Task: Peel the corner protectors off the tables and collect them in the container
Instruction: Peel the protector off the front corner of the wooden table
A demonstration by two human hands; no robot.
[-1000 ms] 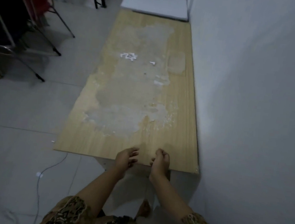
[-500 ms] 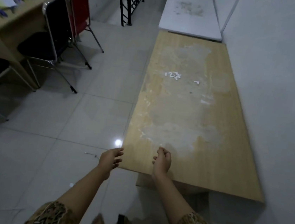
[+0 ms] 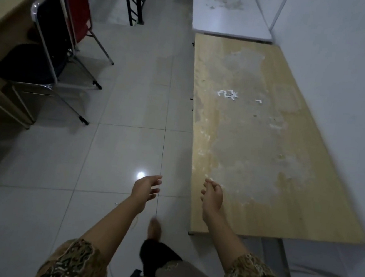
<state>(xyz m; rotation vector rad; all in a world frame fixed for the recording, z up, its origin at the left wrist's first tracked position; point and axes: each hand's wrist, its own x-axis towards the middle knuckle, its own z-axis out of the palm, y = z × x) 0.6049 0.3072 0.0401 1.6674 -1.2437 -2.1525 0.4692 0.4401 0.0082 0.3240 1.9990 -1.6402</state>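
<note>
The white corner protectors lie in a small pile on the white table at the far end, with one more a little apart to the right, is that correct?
Not quite: in the head view the white corner protectors lie on the wooden table, not the white table beyond it. One does lie apart to the right.

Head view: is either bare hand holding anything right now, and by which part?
Left hand holds nothing, fingers loosely spread. Right hand has curled fingers; whether it pinches something small cannot be told.

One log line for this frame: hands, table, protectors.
left hand: open, over floor | right hand: loosely curled, empty | wooden table | peeled protectors: clustered mid-table
</note>
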